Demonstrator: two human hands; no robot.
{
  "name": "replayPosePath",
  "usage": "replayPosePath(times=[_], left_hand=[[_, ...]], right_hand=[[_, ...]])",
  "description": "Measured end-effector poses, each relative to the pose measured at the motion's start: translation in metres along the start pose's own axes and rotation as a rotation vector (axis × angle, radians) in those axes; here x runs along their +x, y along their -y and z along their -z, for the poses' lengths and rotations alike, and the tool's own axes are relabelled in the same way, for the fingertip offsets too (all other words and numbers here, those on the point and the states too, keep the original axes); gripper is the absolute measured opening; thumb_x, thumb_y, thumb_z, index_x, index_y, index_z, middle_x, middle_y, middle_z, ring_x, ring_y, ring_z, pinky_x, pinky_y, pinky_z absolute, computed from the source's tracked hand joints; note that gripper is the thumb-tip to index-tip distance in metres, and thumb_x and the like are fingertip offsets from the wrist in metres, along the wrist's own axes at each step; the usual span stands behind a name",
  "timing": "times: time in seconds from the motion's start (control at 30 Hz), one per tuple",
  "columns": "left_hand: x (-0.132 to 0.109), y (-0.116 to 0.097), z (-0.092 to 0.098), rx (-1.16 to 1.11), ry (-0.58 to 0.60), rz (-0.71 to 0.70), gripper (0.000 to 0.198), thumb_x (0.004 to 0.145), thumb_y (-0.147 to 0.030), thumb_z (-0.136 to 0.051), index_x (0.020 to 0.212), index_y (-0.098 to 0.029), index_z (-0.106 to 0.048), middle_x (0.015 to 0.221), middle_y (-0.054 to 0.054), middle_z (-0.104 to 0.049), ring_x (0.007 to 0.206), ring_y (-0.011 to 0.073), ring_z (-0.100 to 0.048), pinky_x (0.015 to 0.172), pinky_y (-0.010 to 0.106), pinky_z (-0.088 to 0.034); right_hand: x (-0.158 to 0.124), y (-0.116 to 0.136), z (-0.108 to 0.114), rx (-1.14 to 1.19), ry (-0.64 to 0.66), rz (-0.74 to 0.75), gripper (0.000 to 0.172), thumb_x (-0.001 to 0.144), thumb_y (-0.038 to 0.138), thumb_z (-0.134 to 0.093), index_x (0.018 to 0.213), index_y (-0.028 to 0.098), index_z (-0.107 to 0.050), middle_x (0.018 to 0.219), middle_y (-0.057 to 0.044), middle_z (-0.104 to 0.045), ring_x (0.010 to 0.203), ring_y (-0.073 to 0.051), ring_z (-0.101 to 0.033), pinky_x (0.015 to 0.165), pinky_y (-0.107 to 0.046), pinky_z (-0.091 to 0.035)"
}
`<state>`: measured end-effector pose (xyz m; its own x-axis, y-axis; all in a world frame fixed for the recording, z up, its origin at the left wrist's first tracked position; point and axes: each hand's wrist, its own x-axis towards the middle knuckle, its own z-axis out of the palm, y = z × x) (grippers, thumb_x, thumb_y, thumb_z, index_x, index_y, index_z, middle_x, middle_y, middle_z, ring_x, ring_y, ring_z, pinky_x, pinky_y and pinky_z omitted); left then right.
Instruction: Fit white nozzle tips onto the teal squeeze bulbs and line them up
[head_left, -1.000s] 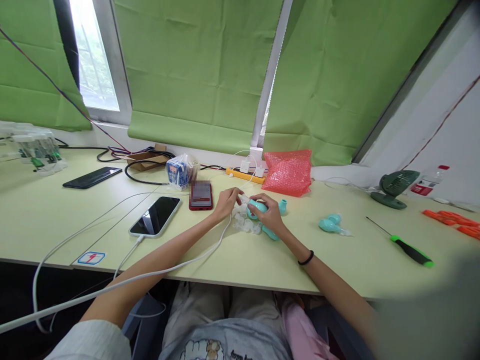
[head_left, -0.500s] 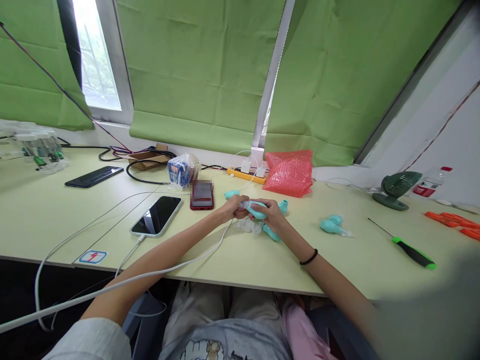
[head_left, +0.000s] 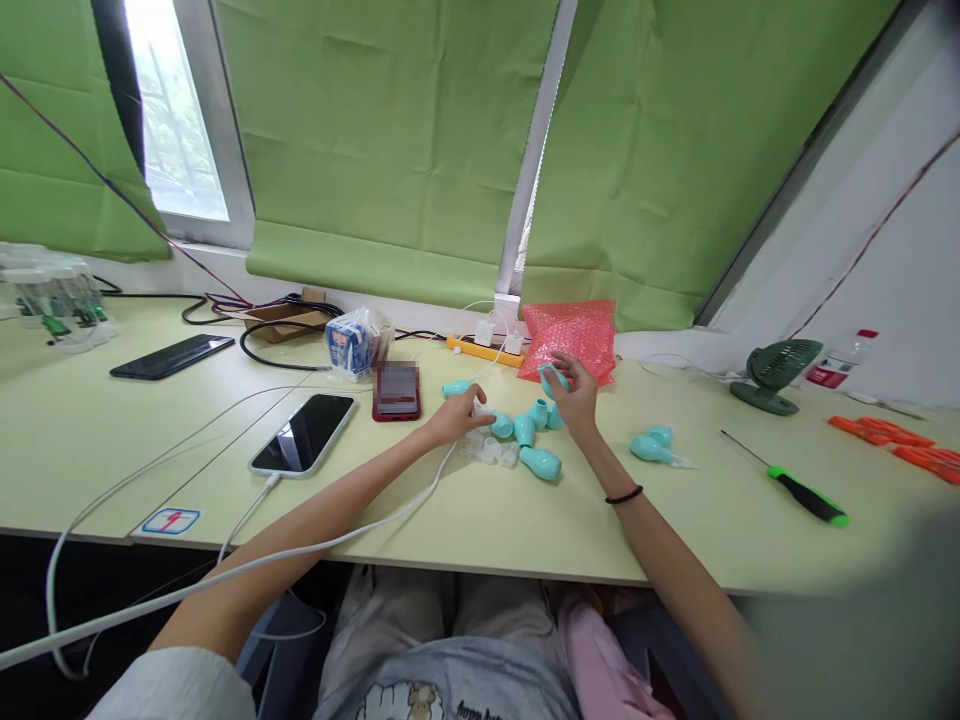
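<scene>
My right hand (head_left: 576,395) is raised over the table, its fingers curled round a teal plastic bulb (head_left: 553,379). To its left, my left hand (head_left: 454,416) is low, with a small translucent plastic piece (head_left: 481,410) seemingly between thumb and forefinger; the grip is partly hidden. Close to those fingertips lies another teal bulb (head_left: 501,426). Several more bulbs lie between and below the hands, one of them (head_left: 540,463) on its side nearest me. A small heap of clear plastic pieces (head_left: 491,449) sits under my left fingers.
Two teal bulbs (head_left: 651,448), one clear-tipped, lie right of my right arm, near a screwdriver (head_left: 806,495). Behind are a red bubble-wrap bag (head_left: 570,335) and a yellow power strip (head_left: 480,349). Phones, including one charging (head_left: 304,435), lie left. A white cable (head_left: 360,533) crosses my left forearm.
My hands have come apart from round one bulb. The right hand has moved up and away with a bulb, towards the red bag. More bulbs on the table are now uncovered.
</scene>
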<state>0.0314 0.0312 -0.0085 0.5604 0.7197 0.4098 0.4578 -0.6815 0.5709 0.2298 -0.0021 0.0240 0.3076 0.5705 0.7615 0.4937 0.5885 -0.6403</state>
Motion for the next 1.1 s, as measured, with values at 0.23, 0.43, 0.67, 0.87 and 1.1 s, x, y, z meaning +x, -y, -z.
replayPosePath(times=[0.23,0.43,0.67,0.87,1.1], left_hand=[[0.004,0.002,0.0,-0.062,0.131,0.001,0.032,0.057,-0.036,-0.06,0.082,-0.015,-0.054,0.07,0.0,-0.055,0.051,0.0084,-0.047,0.046,0.018,-0.034],[0.001,-0.008,-0.002,0.044,0.055,-0.083,0.029,0.064,-0.037,-0.051,0.08,-0.014,-0.06,0.07,0.002,-0.057,0.057,0.0102,-0.049,0.053,0.02,-0.037],[-0.003,-0.014,-0.005,0.183,0.035,-0.162,0.025,0.068,-0.032,-0.047,0.081,-0.015,-0.059,0.071,0.003,-0.056,0.057,0.0104,-0.048,0.053,0.02,-0.036],[-0.007,-0.013,-0.008,0.281,0.006,-0.175,0.022,0.071,-0.03,-0.043,0.082,-0.016,-0.057,0.074,0.003,-0.054,0.067,0.0132,-0.05,0.06,0.023,-0.037],[-0.007,-0.017,-0.005,0.335,-0.048,-0.124,0.027,0.077,-0.033,-0.034,0.087,-0.017,-0.054,0.079,0.004,-0.053,0.066,0.0136,-0.05,0.056,0.024,-0.036]], right_hand=[[-0.007,-0.01,-0.003,-0.141,0.108,0.174,0.022,0.073,0.033,-0.048,0.086,0.02,-0.06,0.088,-0.006,-0.056,0.08,-0.016,-0.054,0.068,-0.03,-0.047],[-0.012,-0.023,-0.005,-0.397,0.313,0.208,0.018,0.072,0.03,-0.05,0.079,0.019,-0.063,0.086,-0.006,-0.063,0.083,-0.019,-0.056,0.077,-0.035,-0.042],[-0.018,-0.021,-0.009,-0.518,0.41,0.195,0.017,0.067,0.027,-0.054,0.076,0.017,-0.063,0.083,-0.007,-0.064,0.082,-0.021,-0.056,0.077,-0.036,-0.04],[0.007,0.002,0.021,-0.658,0.34,0.112,0.022,0.068,0.029,-0.048,0.08,0.016,-0.062,0.078,-0.005,-0.064,0.069,-0.017,-0.057,0.069,-0.03,-0.043],[0.021,0.006,0.116,-1.151,0.496,-0.097,0.034,0.059,0.036,-0.053,0.092,0.026,-0.056,0.091,-0.001,-0.061,0.085,-0.024,-0.053,0.065,-0.033,-0.04]])
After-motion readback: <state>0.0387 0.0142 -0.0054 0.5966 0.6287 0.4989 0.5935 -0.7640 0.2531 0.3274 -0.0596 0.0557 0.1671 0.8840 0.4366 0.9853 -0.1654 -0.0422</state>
